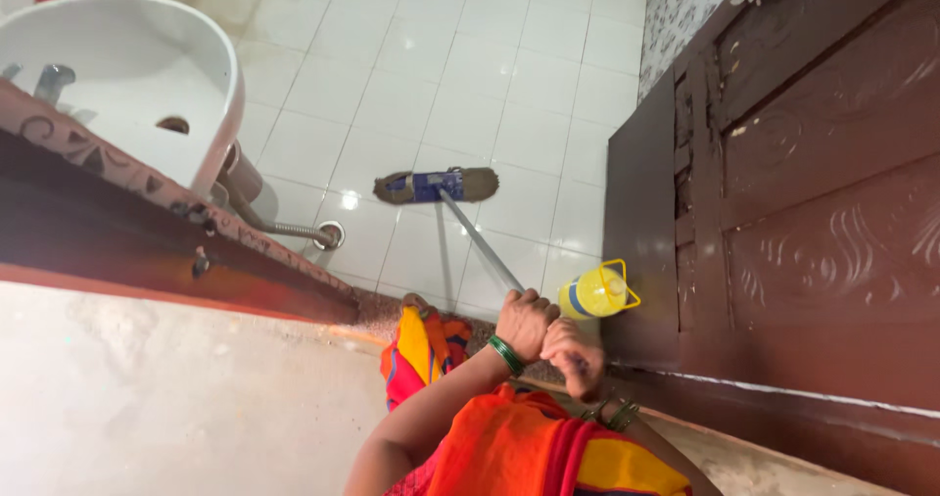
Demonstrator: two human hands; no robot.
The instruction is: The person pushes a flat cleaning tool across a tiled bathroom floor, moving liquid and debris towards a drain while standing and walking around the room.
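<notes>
Both my hands grip the top end of a long metal handle (480,246). My left hand (527,322), with a green bangle on the wrist, is closed around it, and my right hand (578,357) is closed just behind it. The handle runs down to a floor brush head (436,185), blue with brown bristles, resting on the white tiled floor (470,75). A yellow bottle (593,293) with a blue label and a yellow carry handle stands on the floor right beside my hands.
A white wash basin (127,75) with a drain pipe (284,227) hangs at the left. A dark brown carved wooden door (813,183) fills the right side. A dark door frame (147,232) crosses the left. My orange clothing (509,447) covers the bottom.
</notes>
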